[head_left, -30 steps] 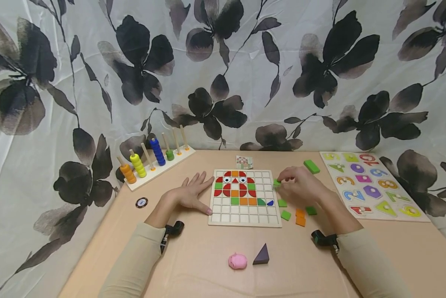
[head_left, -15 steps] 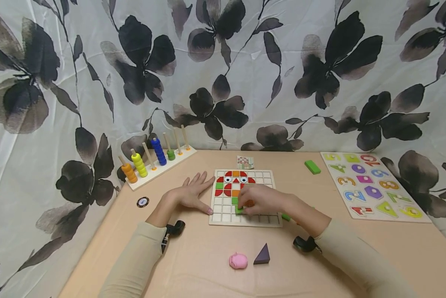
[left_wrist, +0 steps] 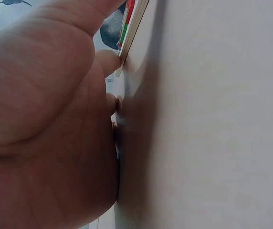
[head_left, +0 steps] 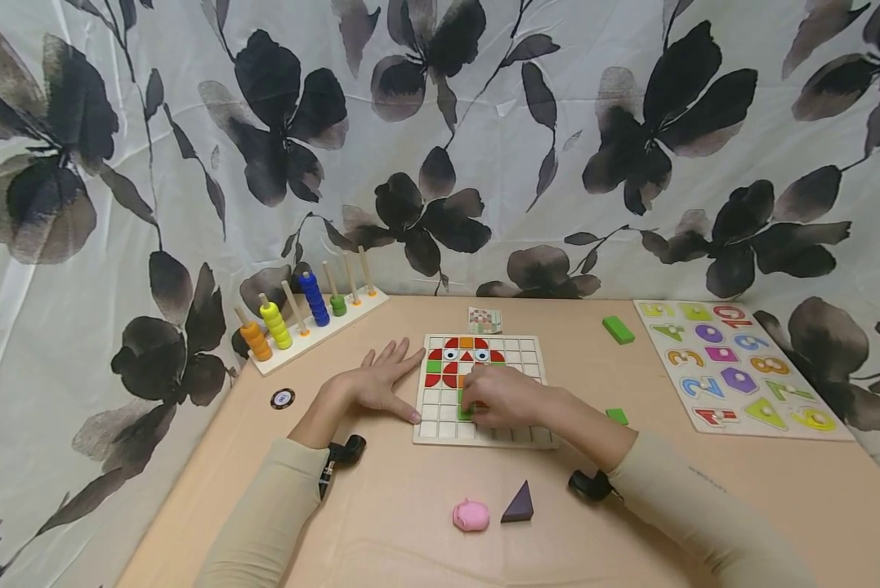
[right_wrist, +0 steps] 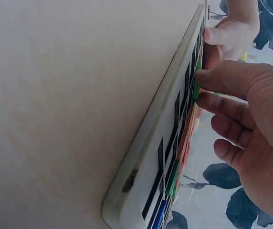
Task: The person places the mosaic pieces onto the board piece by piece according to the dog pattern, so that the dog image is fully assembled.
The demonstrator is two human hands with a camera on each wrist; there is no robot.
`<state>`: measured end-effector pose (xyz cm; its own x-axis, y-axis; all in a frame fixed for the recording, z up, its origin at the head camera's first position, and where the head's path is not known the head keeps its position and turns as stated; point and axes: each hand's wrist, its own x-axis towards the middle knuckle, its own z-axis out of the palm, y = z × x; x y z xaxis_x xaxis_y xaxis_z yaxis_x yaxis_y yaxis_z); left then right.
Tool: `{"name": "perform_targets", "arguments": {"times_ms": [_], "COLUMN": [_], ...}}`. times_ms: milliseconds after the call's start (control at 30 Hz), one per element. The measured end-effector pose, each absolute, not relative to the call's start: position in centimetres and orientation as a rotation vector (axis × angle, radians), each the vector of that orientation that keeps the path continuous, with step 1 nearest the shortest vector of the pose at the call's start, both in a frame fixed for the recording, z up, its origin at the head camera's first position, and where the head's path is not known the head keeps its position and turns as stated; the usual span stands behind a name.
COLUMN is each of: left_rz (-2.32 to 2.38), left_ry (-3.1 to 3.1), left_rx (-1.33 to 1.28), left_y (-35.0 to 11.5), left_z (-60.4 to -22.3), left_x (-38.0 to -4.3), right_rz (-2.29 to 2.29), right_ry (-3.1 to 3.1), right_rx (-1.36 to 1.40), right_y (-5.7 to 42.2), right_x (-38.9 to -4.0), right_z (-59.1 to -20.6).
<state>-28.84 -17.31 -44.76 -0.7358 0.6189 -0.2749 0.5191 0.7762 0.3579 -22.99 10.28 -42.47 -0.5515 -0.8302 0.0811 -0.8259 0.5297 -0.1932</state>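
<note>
A white grid board [head_left: 432, 433] lies mid-table, partly filled with red, green and orange tiles, two of them with eyes. My right hand [head_left: 509, 396] is over its lower middle, pinching a green square tile [head_left: 465, 414] between thumb and fingertips at a cell just below the tile pattern. In the right wrist view this green tile [right_wrist: 197, 86] is right at the board's surface. My left hand [head_left: 377, 385] rests on the table with fingers spread, its thumb and index finger touching the board's left edge. The right hand hides part of the pattern.
A small picture card [head_left: 484, 320] lies behind the board. A peg counting rack [head_left: 310, 331] stands at left, a round chip [head_left: 282, 398] before it. In front are a pink pig figure [head_left: 471, 515] and a dark wedge [head_left: 517, 505]. Right are green blocks [head_left: 618, 330] and a number puzzle [head_left: 741, 367].
My right hand has taken a green tile from right of the board and carried it left over the lower rows, then edged slightly further left. My left hand has stayed in place.
</note>
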Motion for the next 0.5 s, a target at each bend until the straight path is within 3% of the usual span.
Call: {"name": "perform_targets", "arguments": {"times_ms": [233,500], "left_rz": [0.386,0.38], "left_ry": [2.585,2.592], "left_rx": [0.869,0.871], "left_y": [-17.3,-17.3], "left_z": [-44.7,-44.9], "left_x": [-28.7,-28.9], "right_rz": [-0.447,-0.951], "right_ry": [2.689,2.633], "right_rx": [-1.385,-0.882], "right_y": [11.5,19.8], "right_x": [-22.9,-22.4], "right_z": [-42.4,-41.9]}}
